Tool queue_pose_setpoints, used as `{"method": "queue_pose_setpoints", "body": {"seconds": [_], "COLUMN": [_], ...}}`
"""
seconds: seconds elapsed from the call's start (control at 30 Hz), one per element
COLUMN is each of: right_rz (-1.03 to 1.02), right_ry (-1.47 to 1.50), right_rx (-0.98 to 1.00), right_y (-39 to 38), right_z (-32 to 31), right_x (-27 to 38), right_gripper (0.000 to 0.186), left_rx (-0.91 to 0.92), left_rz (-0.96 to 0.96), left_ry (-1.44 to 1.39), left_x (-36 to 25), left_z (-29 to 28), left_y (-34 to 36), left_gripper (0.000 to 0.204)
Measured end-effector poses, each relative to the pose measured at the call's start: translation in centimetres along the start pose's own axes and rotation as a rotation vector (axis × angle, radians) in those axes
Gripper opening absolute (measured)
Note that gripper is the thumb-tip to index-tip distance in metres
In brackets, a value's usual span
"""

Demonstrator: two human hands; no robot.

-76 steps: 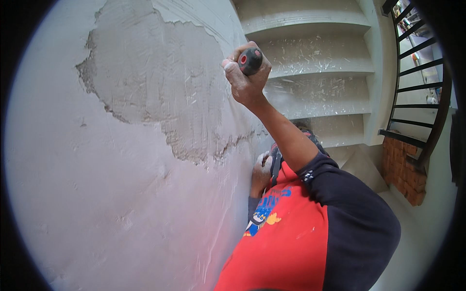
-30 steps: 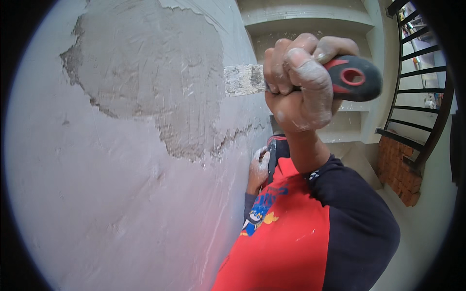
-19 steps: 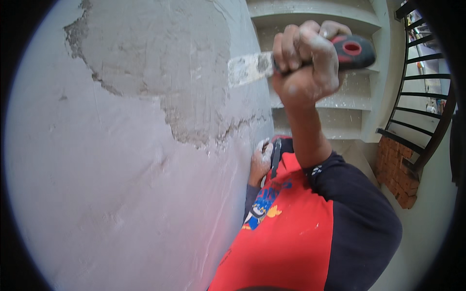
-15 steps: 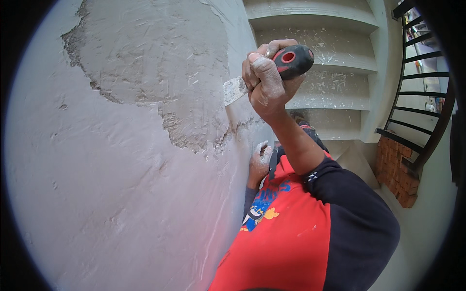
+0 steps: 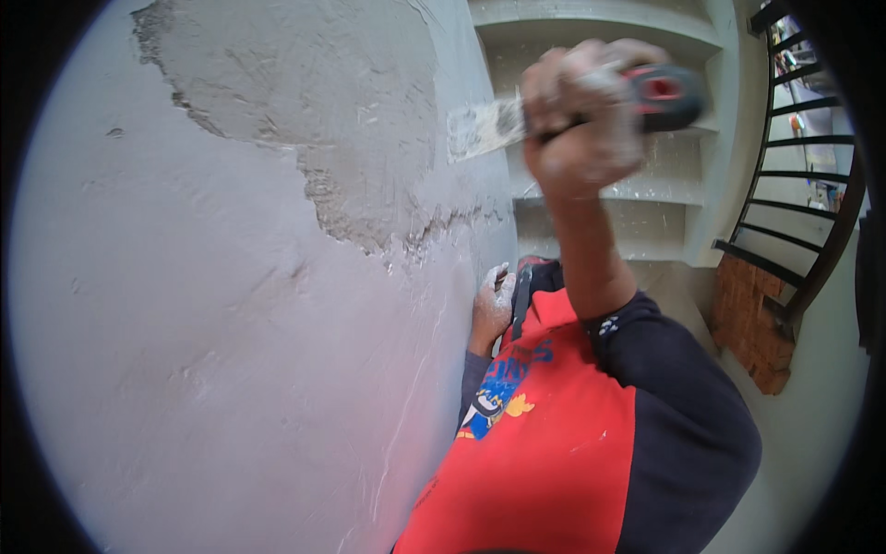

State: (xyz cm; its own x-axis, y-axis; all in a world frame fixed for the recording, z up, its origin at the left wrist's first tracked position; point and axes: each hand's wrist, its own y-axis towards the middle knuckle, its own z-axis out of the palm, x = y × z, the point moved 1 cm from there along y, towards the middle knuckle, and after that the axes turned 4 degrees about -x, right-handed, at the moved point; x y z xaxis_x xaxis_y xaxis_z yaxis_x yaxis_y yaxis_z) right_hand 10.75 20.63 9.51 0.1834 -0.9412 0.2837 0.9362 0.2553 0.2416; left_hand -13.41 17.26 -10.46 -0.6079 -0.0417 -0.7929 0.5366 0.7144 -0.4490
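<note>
My right hand (image 5: 583, 120), dusted white and blurred by motion, grips the black and red handle of a putty knife (image 5: 487, 127). The broad, white-smeared blade points left, toward the wall (image 5: 231, 369); whether its edge touches the surface I cannot tell. Left of the blade spreads a rough grey bare patch (image 5: 314, 83) with a ragged, flaking border. Lower down, between the wall and my body, my left hand (image 5: 496, 300) is whitened too. Its fingers are loosely bent and a little apart, with nothing visible in them.
Stairs (image 5: 609, 217) with pale scraps on them lie beyond my right hand. A black metal railing (image 5: 803, 175) runs along the right side. Below it stands a stack of reddish-brown bricks or blocks (image 5: 752, 323).
My right hand has swung to the right and slightly up with the putty knife, and the blade now lies farther right. My left hand has stayed nearly in place.
</note>
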Motion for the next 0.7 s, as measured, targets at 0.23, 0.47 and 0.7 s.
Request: {"method": "queue_pose_setpoints", "body": {"seconds": [0.23, 0.47, 0.7], "right_rz": [0.002, 0.008, -0.125], "right_ry": [-0.121, -0.112, 0.014], "right_rx": [-0.08, 0.049, 0.14], "right_y": [-2.0, -0.8, 0.1], "right_z": [-0.5, 0.5, 1.6], "right_x": [-3.2, -2.9, 0.4], "right_gripper": [0.012, 0.011, 0.011], "left_rx": [0.054, 0.055, 0.026], "left_rz": [-0.019, -0.002, -0.015], "left_ry": [-0.028, -0.021, -0.053], "left_x": [0.7, -0.3, -0.9], "left_z": [0.3, 0.6, 0.4], "left_y": [0.5, 1.8, -0.4], "left_gripper": [0.035, 0.035, 0.035]}}
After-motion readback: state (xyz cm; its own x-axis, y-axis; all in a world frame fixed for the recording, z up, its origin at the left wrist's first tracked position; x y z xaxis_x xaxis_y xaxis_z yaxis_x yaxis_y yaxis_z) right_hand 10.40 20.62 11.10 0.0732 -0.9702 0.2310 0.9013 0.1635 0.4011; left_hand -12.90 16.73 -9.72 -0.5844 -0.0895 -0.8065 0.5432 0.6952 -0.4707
